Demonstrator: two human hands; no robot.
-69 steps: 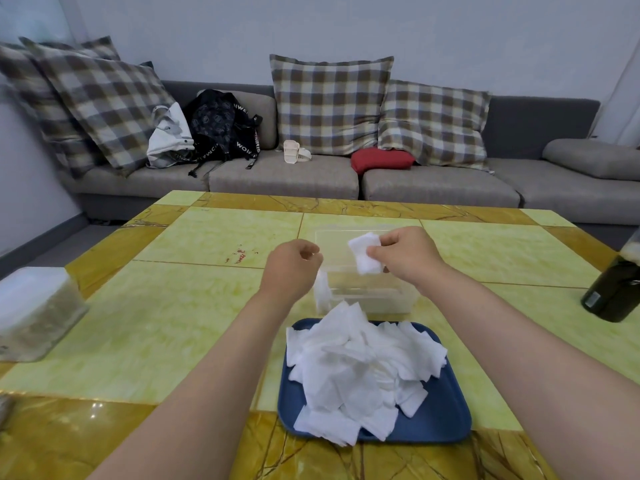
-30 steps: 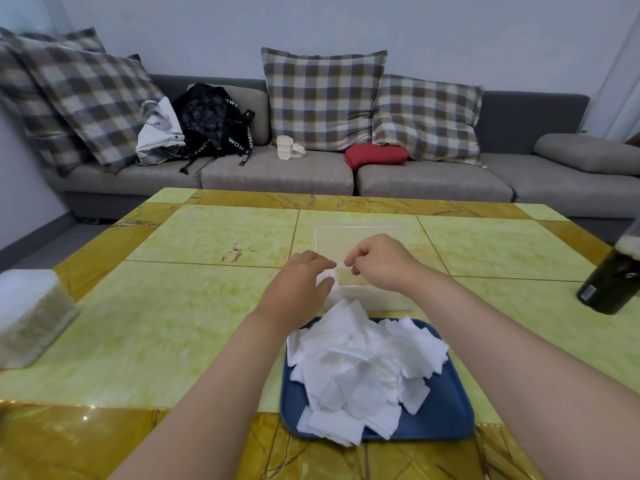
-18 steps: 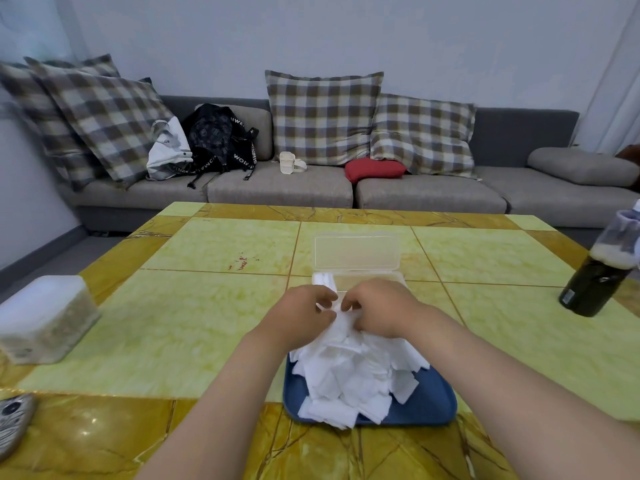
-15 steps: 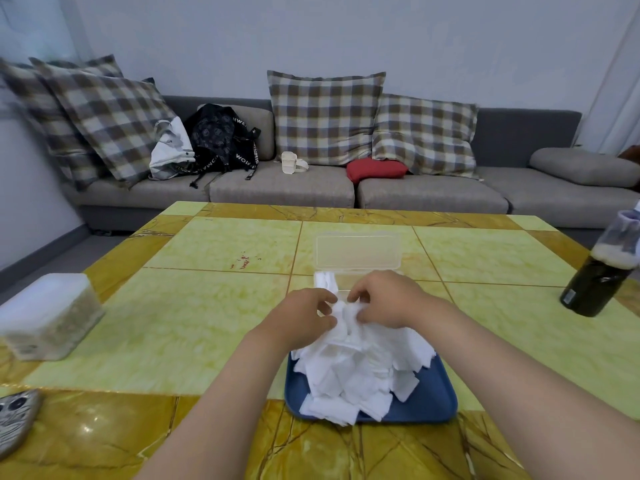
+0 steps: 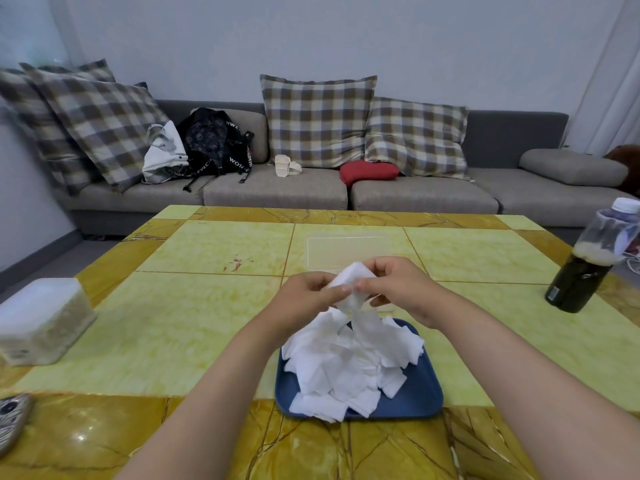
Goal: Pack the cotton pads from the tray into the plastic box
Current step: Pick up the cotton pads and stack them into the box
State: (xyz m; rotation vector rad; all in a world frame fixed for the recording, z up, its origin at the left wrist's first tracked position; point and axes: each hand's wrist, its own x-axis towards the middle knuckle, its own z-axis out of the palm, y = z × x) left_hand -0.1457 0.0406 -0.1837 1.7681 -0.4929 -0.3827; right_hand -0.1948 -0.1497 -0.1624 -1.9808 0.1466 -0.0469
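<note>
A heap of white cotton pads (image 5: pixel 349 365) fills the blue tray (image 5: pixel 419 396) near the table's front edge. Both hands meet just above the heap's far side. My left hand (image 5: pixel 304 299) and my right hand (image 5: pixel 398 289) pinch a small bunch of pads (image 5: pixel 351 284) between them, and a few pads trail down from it to the heap. Behind the hands lies the clear plastic box, mostly hidden; its open lid (image 5: pixel 349 251) lies flat on the table beyond.
A dark bottle (image 5: pixel 588 268) stands at the right table edge. A lidded white container (image 5: pixel 41 320) sits at the left, and a small device (image 5: pixel 12 420) lies at the front left corner. A grey sofa with checked cushions and bags runs behind the table.
Both hands dropped from the box to the heap, took hold of a bunch of pads and have lifted it above the tray.
</note>
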